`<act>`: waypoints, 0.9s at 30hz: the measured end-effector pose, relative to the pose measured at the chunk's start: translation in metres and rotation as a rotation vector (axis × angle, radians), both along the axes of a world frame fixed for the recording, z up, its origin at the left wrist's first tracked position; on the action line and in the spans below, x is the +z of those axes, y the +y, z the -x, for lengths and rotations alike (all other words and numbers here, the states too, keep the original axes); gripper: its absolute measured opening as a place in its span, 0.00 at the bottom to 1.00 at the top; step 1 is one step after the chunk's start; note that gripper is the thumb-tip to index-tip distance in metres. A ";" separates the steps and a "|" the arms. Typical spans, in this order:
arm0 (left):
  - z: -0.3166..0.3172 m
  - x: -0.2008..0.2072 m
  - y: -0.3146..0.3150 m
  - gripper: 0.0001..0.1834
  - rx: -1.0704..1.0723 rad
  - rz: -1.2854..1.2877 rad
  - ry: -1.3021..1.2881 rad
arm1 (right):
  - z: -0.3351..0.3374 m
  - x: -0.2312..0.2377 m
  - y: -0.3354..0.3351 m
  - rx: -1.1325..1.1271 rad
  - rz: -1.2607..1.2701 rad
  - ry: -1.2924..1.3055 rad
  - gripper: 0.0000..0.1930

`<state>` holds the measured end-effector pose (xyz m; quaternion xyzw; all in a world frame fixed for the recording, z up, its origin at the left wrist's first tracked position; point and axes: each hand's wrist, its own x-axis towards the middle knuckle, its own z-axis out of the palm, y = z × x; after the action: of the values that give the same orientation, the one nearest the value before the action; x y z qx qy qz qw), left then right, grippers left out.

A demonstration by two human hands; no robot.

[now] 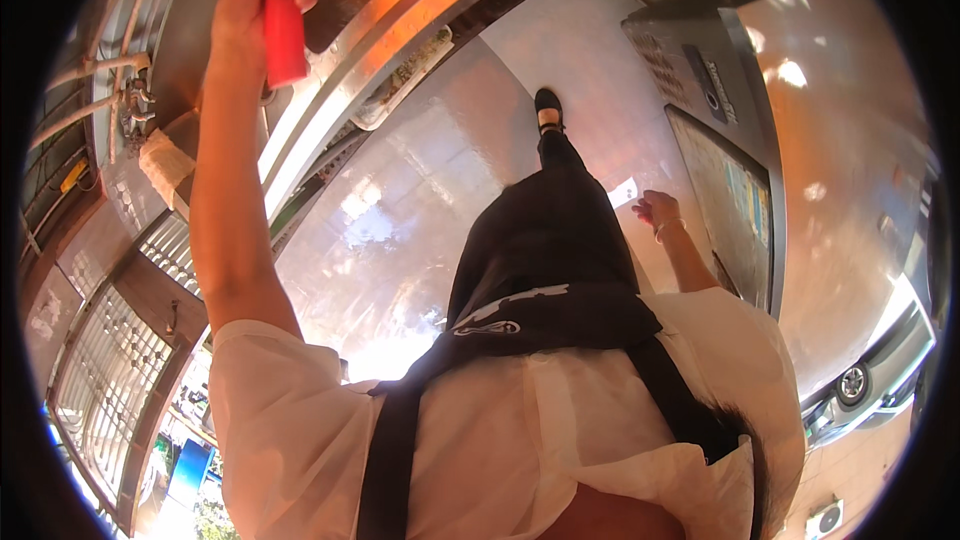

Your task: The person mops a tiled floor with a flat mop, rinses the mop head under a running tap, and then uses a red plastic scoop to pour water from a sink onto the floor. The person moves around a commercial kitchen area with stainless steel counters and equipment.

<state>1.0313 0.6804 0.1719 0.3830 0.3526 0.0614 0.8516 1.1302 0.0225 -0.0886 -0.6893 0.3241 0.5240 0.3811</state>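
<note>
My left hand (240,15) is raised at the upper left and closed round the handle of a red plastic scoop (287,35). The scoop's wide part is cut off by the top of the view. It is over a metal-edged counter (400,5). Lower and to the right, my right hand (657,210) hangs beside my dark apron (540,240), its fingers loosely bent and apart. I see nothing held in it. A small white patch (623,191) shows just left of its fingertips, seemingly apart from the hand.
A grey metal cabinet (735,90) with a dark-framed panel stands to my right. Pipes and a tap (138,100) are at the left, above a barred window (110,370). My shoe (547,105) is on the shiny floor (400,160). A parked car (870,370) appears at far right.
</note>
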 end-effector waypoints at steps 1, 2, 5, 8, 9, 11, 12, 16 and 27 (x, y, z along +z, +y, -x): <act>0.011 0.014 -0.010 0.14 -0.002 -0.022 0.063 | 0.005 -0.002 -0.015 0.027 0.066 -0.004 0.10; 0.021 0.028 -0.022 0.15 -0.025 -0.028 0.103 | 0.010 -0.004 -0.029 0.016 0.101 -0.015 0.09; 0.052 0.060 -0.065 0.16 -0.062 -0.173 0.132 | 0.028 -0.007 -0.065 0.008 0.170 -0.049 0.07; 0.085 0.077 -0.114 0.14 -0.129 -0.185 0.195 | 0.054 0.004 -0.073 -0.041 0.069 -0.078 0.07; 0.094 0.077 -0.132 0.16 -0.115 -0.135 0.241 | 0.061 0.014 -0.069 -0.033 0.065 -0.106 0.08; 0.113 0.067 -0.171 0.15 -0.150 -0.195 0.175 | 0.083 0.042 -0.057 -0.136 -0.165 -0.184 0.10; 0.120 0.058 -0.193 0.13 -0.101 -0.242 0.215 | 0.092 0.057 -0.047 -0.074 -0.241 -0.207 0.13; 0.143 0.010 -0.284 0.11 -0.093 -0.235 0.290 | 0.118 0.114 -0.013 -0.109 -0.638 -0.089 0.25; 0.157 -0.153 -0.615 0.10 0.009 -0.131 0.420 | 0.155 0.052 -0.136 -0.411 -1.239 0.380 0.32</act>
<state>0.8746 0.0657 0.0185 0.4404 0.5192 0.0067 0.7324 0.9754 -0.1135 -0.0366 -0.1640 0.1501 0.6418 0.7339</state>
